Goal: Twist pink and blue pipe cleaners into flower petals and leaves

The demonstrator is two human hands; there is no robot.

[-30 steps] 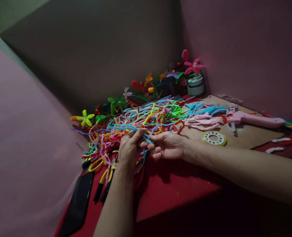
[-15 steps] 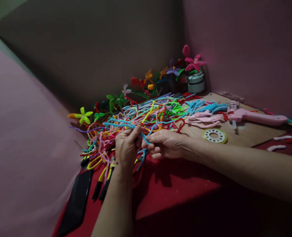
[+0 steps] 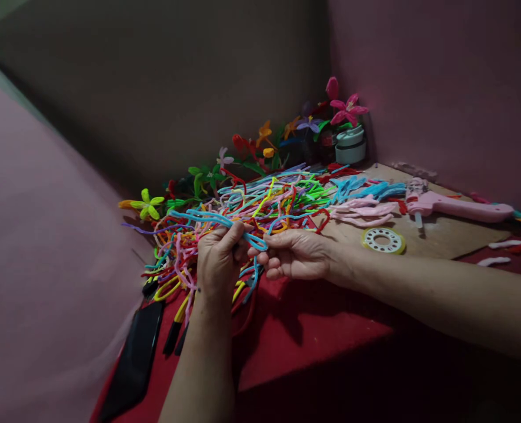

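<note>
Blue pipe cleaners (image 3: 207, 217), bent into a loop at their right end, run through the pinch of my left hand (image 3: 222, 254). Their free ends stick out to the left over the heap. At the looped end, my right hand (image 3: 298, 252) has thumb and forefinger closed on the blue strand. Another blue length hangs below the fingers. Behind and below both hands spreads a tangled heap of many-coloured pipe cleaners (image 3: 271, 202). Yellow-and-black handled pliers (image 3: 179, 320) lie partly hidden behind my left forearm.
A pink glue gun (image 3: 463, 208) rests on a brown board (image 3: 437, 241), near a tape roll (image 3: 383, 241) and pink shaped pieces (image 3: 364, 212). Pipe-cleaner flowers (image 3: 309, 124) line the back wall beside a pale canister (image 3: 350, 154). A black phone (image 3: 134, 358) lies at the left table edge.
Both hands have drawn slightly apart, the left one moving a little to the left. The rounded blue loop between them now shows more clearly.
</note>
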